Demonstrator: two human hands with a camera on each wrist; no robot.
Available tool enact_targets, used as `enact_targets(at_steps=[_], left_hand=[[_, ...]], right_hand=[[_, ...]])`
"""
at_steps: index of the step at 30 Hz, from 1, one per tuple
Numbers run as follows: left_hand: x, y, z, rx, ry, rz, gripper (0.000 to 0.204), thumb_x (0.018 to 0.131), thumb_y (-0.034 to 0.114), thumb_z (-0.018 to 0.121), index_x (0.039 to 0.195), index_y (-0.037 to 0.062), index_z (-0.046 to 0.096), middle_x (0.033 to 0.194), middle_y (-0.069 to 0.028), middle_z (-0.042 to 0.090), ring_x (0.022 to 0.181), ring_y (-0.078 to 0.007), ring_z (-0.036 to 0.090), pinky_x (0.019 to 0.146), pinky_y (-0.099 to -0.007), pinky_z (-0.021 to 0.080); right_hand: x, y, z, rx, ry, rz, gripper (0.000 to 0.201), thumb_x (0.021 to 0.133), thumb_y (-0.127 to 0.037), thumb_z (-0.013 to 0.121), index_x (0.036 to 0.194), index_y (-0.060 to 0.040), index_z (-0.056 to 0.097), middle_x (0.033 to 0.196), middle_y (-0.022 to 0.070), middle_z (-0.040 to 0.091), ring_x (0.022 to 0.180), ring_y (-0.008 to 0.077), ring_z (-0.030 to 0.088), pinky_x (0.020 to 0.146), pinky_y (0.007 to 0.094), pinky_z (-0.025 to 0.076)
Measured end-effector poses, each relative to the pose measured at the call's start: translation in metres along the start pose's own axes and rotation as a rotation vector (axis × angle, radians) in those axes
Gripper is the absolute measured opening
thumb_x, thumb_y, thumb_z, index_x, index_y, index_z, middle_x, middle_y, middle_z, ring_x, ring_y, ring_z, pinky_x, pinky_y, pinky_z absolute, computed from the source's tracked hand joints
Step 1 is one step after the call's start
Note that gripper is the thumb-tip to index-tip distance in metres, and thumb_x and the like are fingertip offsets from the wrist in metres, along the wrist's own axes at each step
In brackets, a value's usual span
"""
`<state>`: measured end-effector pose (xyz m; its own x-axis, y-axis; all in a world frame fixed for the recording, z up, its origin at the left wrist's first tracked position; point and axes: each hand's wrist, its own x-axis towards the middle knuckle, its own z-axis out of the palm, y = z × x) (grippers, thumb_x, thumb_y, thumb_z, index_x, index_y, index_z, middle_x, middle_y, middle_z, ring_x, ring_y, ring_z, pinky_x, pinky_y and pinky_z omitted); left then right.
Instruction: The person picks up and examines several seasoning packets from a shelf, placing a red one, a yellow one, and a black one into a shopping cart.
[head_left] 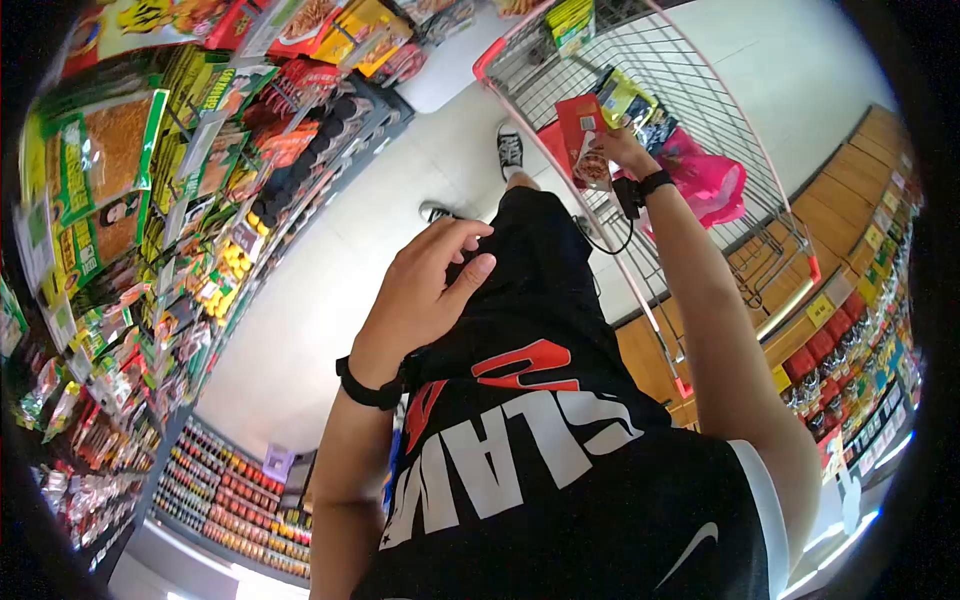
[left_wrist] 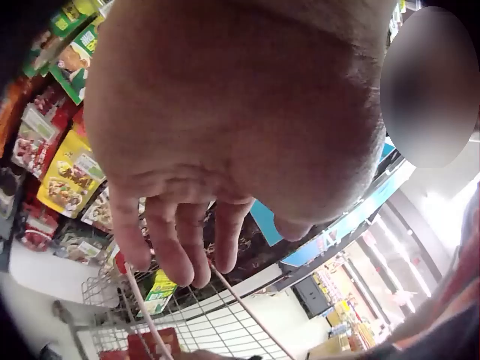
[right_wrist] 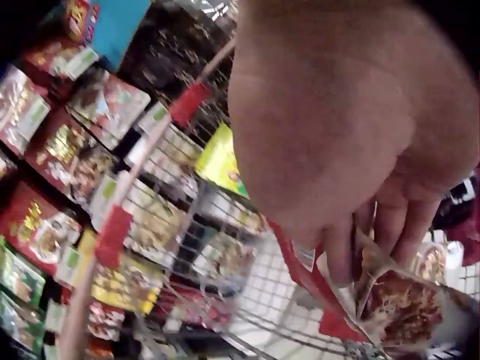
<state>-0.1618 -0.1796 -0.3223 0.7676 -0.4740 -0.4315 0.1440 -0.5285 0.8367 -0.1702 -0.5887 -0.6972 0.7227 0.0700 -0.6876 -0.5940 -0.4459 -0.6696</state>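
Note:
My right hand (head_left: 628, 152) reaches over the shopping cart (head_left: 690, 60) and pinches a red food packet (head_left: 578, 122). Through a clear part of the packet, brownish-red food (right_wrist: 405, 304) shows in the right wrist view. Beside that hand, a green-and-black packet (head_left: 627, 100) and a bright pink plastic bag (head_left: 705, 180) lie in the cart. My left hand (head_left: 425, 285) hovers in front of my body with loosely bent fingers, holding nothing. In the left wrist view its fingers (left_wrist: 191, 240) hang down, overlapping the cart behind.
Packaged foods (head_left: 110, 150) hang densely on the shelves to the left. A yellow-green packet (head_left: 570, 25) sits at the cart's far end. Wooden-fronted shelves (head_left: 850, 190) with more goods line the right side. Pale floor tiles (head_left: 300, 290) lie between shelf and cart.

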Motion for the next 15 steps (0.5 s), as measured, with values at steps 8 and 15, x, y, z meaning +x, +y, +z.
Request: enact_targets(at_steps=[8,15], left_hand=[[-0.063,-0.078,-0.016,-0.531,-0.007,0.041,0.036,0.107,0.031,0.05,0.123,0.0009,0.062,0.102,-0.0076,0.067,0.091,-0.0155,0.064,0.083,-0.0292,0.051],[-0.132,-0.114,-0.05,-1.536,-0.09,0.177,0.107,0.09,0.084,0.027,0.156,-0.0005,0.026,0.159,-0.0187,0.036,0.143,-0.0353,0.041,0.109,-0.0531,0.045]], right_hand=[[-0.214,-0.307,0.014,-0.45,0.348,-0.736,0.021,0.09,-0.019,0.066,0.1,-0.0018,0.073,0.104,0.0158,0.072,0.101,0.0335,0.068,0.083,0.042,0.052],[-0.332,-0.405,0.12,-1.067,0.377,-1.318,0.045,0.086,-0.03,0.063,0.13,-0.0204,0.066,0.148,-0.0087,0.055,0.133,0.0221,0.047,0.092,0.0409,0.038]])
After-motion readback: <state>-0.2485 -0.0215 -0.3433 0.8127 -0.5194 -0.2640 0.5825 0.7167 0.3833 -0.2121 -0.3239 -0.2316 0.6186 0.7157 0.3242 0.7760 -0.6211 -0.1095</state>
